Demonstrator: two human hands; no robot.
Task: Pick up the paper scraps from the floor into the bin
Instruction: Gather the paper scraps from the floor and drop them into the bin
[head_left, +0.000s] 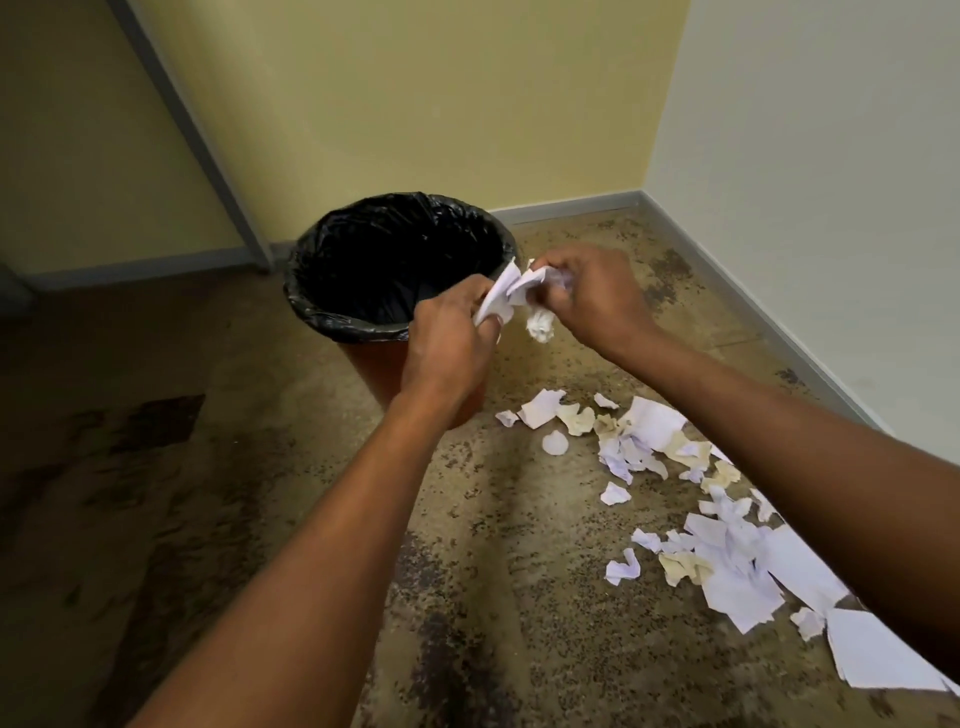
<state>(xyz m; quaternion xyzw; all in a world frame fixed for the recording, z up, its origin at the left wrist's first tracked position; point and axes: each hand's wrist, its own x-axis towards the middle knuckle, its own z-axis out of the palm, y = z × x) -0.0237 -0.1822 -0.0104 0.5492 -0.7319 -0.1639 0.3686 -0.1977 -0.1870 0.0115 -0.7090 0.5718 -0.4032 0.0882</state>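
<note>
- Head view: our left hand (452, 332) and right hand (587, 296) both grip a bunch of crumpled paper scraps (511, 291), held between them just at the near right rim of the bin (322, 312).
- One crumpled scrap (540, 327) hangs below our right hand, outside the rim; we judge it could drop onto the floor (493, 571).
- The bunch has no clear long axis.
- Many loose scraps (727, 545) lie on the floor, right of the bin.
</note>
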